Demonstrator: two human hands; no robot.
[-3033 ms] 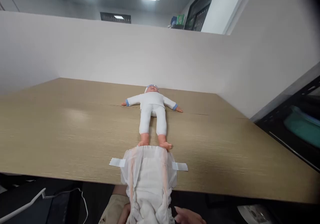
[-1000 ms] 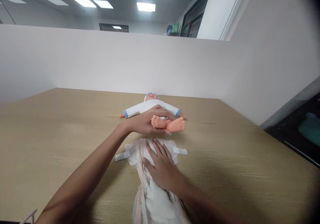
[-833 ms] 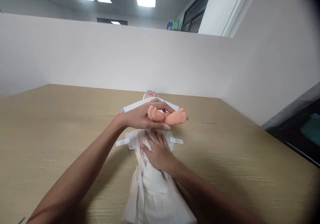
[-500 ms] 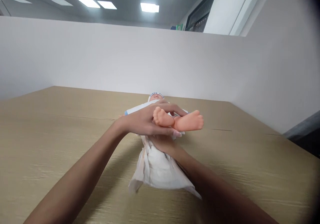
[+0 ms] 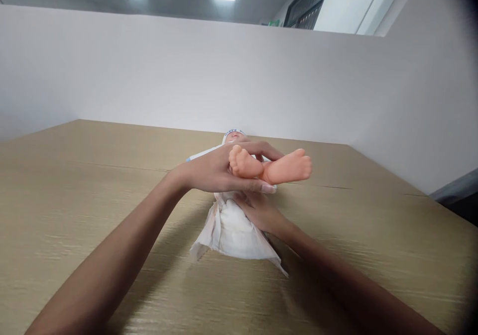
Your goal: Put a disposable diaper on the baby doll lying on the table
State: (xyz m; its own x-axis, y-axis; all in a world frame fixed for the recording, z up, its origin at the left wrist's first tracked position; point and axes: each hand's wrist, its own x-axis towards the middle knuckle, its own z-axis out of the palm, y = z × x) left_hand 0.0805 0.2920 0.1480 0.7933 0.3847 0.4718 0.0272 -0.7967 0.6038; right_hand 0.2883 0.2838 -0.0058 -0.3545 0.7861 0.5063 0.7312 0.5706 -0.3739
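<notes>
A baby doll lies on its back on the wooden table, its capped head (image 5: 235,135) away from me and its bare feet (image 5: 289,167) raised towards me. My left hand (image 5: 212,168) is wrapped round the doll's lower legs, thumb below and fingers over the top. An unfolded white diaper (image 5: 235,230) spreads out from beneath the doll, its near end flared on the table. Below the raised legs, my right hand (image 5: 263,213) rests against the diaper's right side. Most of its fingers are hidden behind my left hand and the doll.
The wooden tabletop (image 5: 93,210) extends on both sides, with a thin seam across it. A pale partition wall (image 5: 168,71) rises behind the table and another stands at the right. A dark object (image 5: 461,193) shows beyond the right edge.
My right hand has drawn back slightly towards me and to the right, so more of it shows. My left hand still grips the legs. The camera view has tilted down slightly.
</notes>
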